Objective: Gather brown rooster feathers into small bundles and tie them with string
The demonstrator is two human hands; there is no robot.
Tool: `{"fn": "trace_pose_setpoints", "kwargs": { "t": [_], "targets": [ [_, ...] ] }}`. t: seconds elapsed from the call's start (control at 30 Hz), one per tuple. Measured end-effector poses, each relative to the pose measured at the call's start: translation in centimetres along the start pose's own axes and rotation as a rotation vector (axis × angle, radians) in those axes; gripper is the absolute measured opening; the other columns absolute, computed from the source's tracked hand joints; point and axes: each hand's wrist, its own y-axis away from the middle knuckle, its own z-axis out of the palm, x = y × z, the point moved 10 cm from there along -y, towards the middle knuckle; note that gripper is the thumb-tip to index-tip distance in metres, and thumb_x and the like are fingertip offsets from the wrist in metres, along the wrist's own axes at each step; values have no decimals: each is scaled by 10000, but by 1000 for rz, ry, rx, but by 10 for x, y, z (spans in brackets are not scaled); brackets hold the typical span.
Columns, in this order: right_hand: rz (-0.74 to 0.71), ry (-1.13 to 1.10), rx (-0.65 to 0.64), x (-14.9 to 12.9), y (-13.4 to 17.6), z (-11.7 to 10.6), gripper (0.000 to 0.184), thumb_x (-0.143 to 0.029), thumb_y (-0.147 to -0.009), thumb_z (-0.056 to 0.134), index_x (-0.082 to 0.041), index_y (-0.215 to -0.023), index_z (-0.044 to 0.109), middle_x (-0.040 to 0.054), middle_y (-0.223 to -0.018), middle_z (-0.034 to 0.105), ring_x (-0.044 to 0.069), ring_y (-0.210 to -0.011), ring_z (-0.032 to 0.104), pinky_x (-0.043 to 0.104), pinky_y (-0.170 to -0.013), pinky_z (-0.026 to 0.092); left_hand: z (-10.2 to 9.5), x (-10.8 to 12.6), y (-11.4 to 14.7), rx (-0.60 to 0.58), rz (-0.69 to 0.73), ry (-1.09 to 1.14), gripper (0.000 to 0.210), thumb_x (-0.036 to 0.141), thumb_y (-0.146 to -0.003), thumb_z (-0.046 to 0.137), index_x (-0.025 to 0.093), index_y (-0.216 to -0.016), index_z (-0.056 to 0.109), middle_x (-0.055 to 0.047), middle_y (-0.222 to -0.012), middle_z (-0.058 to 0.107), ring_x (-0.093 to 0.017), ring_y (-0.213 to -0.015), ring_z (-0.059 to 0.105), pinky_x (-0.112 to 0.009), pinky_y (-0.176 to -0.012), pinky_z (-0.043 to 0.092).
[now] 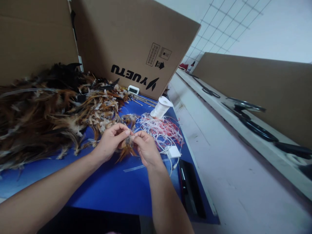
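Observation:
Between my two hands, above the blue table (117, 188), is a small bunch of brown and grey feathers (127, 150), its tips hanging downward. My left hand (112, 141) pinches the top of the bunch between thumb and forefinger. Close beside it, my right hand (145, 147) is also pinched at the same top end; the fingertips nearly meet. Whether a thread or strip lies in the fingers is too small to tell. Just beyond my hands lie more loose feathers (130, 119).
A large feather pile (60, 110) covers the table's left. To the right are a white spool (161, 107), tangled pink and white strips (168, 130), a white charger (172, 151) with cable and a black device (191, 188). A cardboard box (131, 39) stands behind, near a small digital display (133, 90).

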Motion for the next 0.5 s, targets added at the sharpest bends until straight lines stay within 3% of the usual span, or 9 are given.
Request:
{"fn": "trace_pose_setpoints", "kwargs": {
  "t": [0.2,0.5],
  "targets": [
    [75,-53,-25,5,2,4,173,-229,-581,700,-183,-600,534,-88,-481,516,58,-445,418,205,-482,344,4,6,2,-11,65,55,180,303,-753,734,159,-808,640,-19,-802,694,-123,-730,627,-235,-707,496],
    [109,-82,-12,6,3,2,136,-211,-560,682,-181,-594,553,-82,-493,513,65,-464,419,196,-453,335,3,14,2,-58,198,-71,127,287,-799,698,175,-810,639,9,-755,660,-106,-724,599,-217,-720,467]
  ]
}}
